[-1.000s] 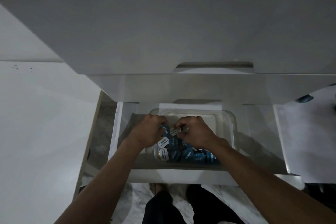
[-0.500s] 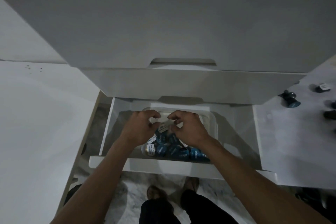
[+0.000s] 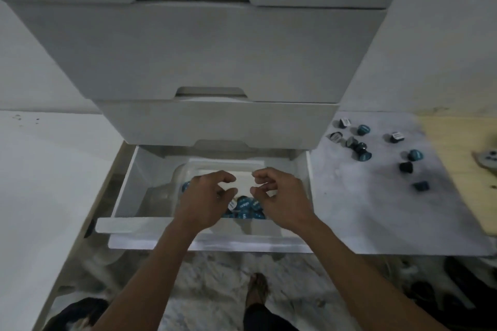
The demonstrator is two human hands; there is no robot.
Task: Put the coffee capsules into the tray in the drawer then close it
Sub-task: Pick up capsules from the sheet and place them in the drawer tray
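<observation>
While pulled out from under a stack of closed white drawers (image 3: 204, 56), bottom drawer (image 3: 139, 185) open, front edge over marble floor (image 3: 215, 271). Clear tray (image 3: 183, 173) seated inside, far half bare, near half holding a heap of blue capsules (image 3: 246, 207). More capsules (image 3: 361, 149) scattered loose on grey surface (image 3: 349, 209) to right of drawer, well apart from tray. Left hand (image 3: 204, 201) and right hand (image 3: 279, 199) side by side above tray, fingers loosely curled, thumb and forefinger apart, nothing visibly gripped. Contact with capsule heap underneath: cannot tell. One foot (image 3: 258, 287) visible below drawer front.
</observation>
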